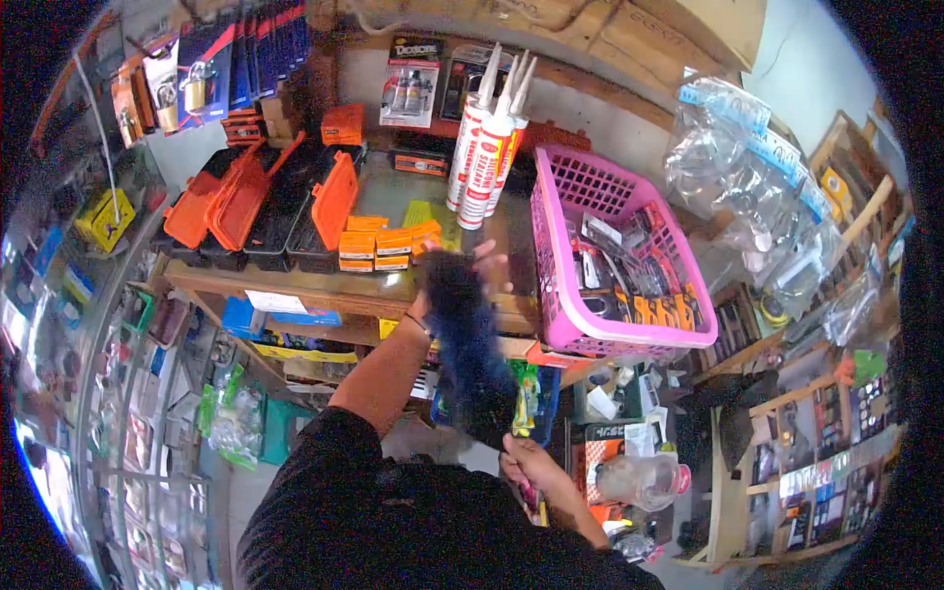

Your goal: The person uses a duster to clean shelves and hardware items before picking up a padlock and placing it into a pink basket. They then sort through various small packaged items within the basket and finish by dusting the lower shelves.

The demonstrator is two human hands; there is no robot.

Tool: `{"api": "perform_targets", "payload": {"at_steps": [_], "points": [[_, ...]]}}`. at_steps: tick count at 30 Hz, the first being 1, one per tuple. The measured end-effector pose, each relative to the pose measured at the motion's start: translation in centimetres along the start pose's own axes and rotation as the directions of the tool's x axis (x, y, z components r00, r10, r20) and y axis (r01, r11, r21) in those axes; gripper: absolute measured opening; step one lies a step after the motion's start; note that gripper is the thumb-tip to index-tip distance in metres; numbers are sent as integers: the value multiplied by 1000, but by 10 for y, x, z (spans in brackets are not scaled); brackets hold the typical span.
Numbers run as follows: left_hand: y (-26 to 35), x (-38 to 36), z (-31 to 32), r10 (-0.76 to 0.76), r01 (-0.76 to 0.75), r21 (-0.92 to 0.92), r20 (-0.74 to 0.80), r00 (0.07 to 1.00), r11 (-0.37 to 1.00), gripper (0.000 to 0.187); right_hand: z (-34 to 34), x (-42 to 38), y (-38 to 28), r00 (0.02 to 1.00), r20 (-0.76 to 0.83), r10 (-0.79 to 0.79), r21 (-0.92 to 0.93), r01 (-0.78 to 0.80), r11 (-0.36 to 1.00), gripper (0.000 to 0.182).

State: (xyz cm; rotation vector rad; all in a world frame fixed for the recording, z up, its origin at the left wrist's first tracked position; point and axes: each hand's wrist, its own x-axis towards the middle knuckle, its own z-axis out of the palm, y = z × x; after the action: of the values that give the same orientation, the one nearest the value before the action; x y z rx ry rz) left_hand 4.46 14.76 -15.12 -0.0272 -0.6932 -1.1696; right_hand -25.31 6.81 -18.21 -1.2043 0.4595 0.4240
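A dark, fluffy duster (467,339), blurred by motion, slants across the middle of the head view. My right hand (536,467) is closed round its handle end, low and close to my body. My left hand (484,264) is at the duster's far end, over the wooden counter's front edge. Its fingers show spread apart on the far side, while the dark fluff hides the palm. Just beyond that hand are small orange boxes (379,242) and upright white silicone sealant tubes (482,157).
A pink basket (629,339) of packaged goods stands right of the duster. Black cases with orange lids (236,202) line the counter's left. Clear plastic bags (752,177) hang at the upper right. Below on the right lies a clear plastic jar (639,480). Glass shelving (128,423) runs along the left.
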Motion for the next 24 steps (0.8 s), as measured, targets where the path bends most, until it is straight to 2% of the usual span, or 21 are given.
{"api": "perform_targets", "payload": {"at_steps": [1, 2, 4, 5, 6, 7, 8, 9, 10, 12, 13, 14, 16, 17, 18, 19, 20, 21, 22, 23, 24], "points": [[-4, -2, 6, 41, -42, -28, -46, 998, 999, 86, 0, 1, 2, 1000, -3, -5, 8, 5, 1000, 42], [-5, -2, 6, 39, -40, -28, -43, 998, 999, 86, -2, 3, 4, 997, -70, -18, 61, 22, 998, 42], [-3, -5, 7, 17, -131, -321, -336, 942, 938, 87, -5, 6, 5, 980, -198, -29, 154, 60, 986, 42], [-6, 1, 9, 55, -150, -204, -411, 910, 967, 86, -4, 6, 7, 986, -155, -55, 57, 64, 996, 41], [-6, 1, 7, 58, -153, -202, -413, 909, 967, 86, -4, 4, 7, 987, -152, -53, 56, 62, 996, 41], [-5, 1, 2, 48, -76, -143, -191, 980, 987, 82, -4, 3, 6, 996, -85, 21, -3, -22, 1000, 41], [-3, 1, 1, 13, -10, -63, 41, 999, 998, 80, -4, 3, 5, 995, -20, 95, -67, -97, 993, 41], [-4, 0, 7, 28, -25, -61, 44, 999, 998, 78, -8, 3, 7, 1000, -29, -8, -94, 5, 996, 42], [-4, -1, 9, 29, -27, -50, 43, 999, 998, 78, -10, 5, 4, 1000, -19, -13, -95, 11, 995, 42], [-3, -4, 10, 69, -155, -338, -254, 965, 928, 79, -9, 9, 3, 986, -162, -27, 94, 43, 995, 43], [-2, -6, 10, 65, -153, -333, -260, 963, 930, 79, -7, 10, 5, 988, -142, -53, 83, 66, 994, 44], [-3, -6, 10, 60, -103, -227, -187, 980, 968, 79, -6, 10, 6, 989, -139, -55, 92, 68, 993, 44], [-3, -2, 8, 16, -16, -3, -34, 999, 1000, 81, -6, 7, 4, 999, 21, 36, 11, -36, 999, 44], [-1, 3, 6, -15, 18, -35, 65, 998, 999, 82, -6, 4, 1, 999, -36, -16, -56, 14, 998, 44], [-2, 2, 6, -21, 23, -35, 65, 998, 999, 82, -8, 6, 2, 999, -37, -19, -52, 17, 998, 44], [-2, 0, 5, 11, -32, -116, -177, 984, 993, 81, -9, 10, 5, 995, -94, -43, 42, 47, 998, 44], [-3, -1, 7, 22, -105, -180, -412, 911, 978, 82, -9, 11, 7, 987, -152, -60, 135, 80, 988, 43], [-5, 0, 16, -4, -86, -250, -338, 941, 965, 84, -6, 10, 7, 987, -158, 12, 24, -8, 1000, 43], [-5, 0, 6, -11, -80, -251, -341, 940, 965, 84, -6, 8, 6, 987, -159, 12, 32, -7, 999, 43], [-5, 1, -11, 1, -28, -193, -135, 991, 981, 83, -5, 4, 3, 992, -126, 12, 27, -9, 1000, 43], [-4, 3, -18, -1, 11, -125, 78, 997, 992, 82, -5, 2, 2, 996, -92, 11, 22, -9, 1000, 43]]}}
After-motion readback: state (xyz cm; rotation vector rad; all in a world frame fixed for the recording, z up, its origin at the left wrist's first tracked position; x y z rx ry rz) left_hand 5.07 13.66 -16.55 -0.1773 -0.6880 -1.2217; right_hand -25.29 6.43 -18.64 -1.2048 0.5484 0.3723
